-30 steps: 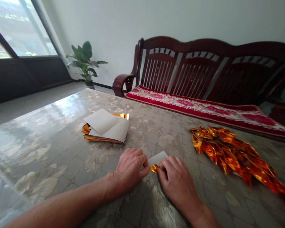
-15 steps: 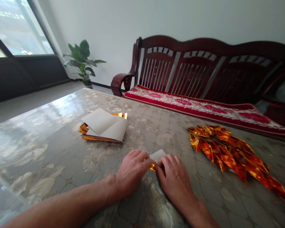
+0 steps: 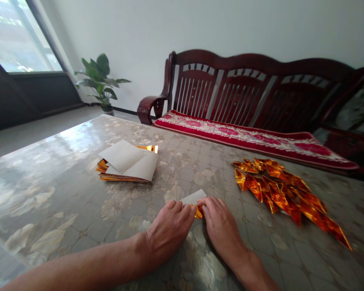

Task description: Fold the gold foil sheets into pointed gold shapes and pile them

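A sheet of gold foil paper (image 3: 194, 197), white on its back, lies under my fingers near the middle of the table. My left hand (image 3: 171, 224) grips its near left part, fingers curled over it. On the other side, my right hand (image 3: 220, 222) pinches the right end, where a bit of gold shows between the two hands. The fingertips hide most of the folded edge. Beyond my left hand sits a stack of the same paper (image 3: 130, 159), white side up with gold edges. Folded gold foil pieces (image 3: 279, 190) lie in a pile to the right.
The table (image 3: 73, 202) has a glossy patterned cover. Past its far edge stands a dark wooden bench (image 3: 245, 89) with a red floral cushion (image 3: 230, 130). A potted plant (image 3: 101, 79) stands by the wall at the far left.
My view has shifted slightly, so the stack and the folded pieces appear farther left. The hands have turned a little on the paper, and more of its white back shows.
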The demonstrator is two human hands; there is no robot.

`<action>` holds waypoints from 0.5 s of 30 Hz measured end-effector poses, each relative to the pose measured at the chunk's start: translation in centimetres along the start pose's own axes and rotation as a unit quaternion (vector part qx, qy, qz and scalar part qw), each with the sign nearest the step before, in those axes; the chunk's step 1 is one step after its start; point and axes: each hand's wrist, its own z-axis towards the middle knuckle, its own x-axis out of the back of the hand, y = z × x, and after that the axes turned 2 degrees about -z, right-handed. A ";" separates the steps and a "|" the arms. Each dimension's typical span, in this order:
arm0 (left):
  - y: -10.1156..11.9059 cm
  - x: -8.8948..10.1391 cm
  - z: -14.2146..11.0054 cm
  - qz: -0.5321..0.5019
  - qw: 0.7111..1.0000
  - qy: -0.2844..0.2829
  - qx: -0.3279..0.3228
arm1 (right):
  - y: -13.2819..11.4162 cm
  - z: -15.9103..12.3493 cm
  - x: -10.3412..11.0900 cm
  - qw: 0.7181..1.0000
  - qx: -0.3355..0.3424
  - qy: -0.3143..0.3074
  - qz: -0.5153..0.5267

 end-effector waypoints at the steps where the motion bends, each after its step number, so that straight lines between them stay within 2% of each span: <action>1: 0.0 0.0 0.0 -0.002 1.000 -0.002 0.002 | 0.3 -0.1 0.1 1.000 0.000 0.001 0.012; 5: -0.1 0.1 0.1 -0.012 1.000 -0.002 0.009 | 1.3 -0.3 0.7 1.000 0.016 0.008 0.020; 12: -0.6 -0.1 0.2 -0.035 0.999 0.000 -0.011 | 2.0 -0.1 1.5 0.992 0.082 0.017 -0.094; 15: -0.5 -0.4 0.4 -0.044 0.999 -0.008 -0.011 | 2.3 0.0 1.6 0.986 0.122 0.020 -0.110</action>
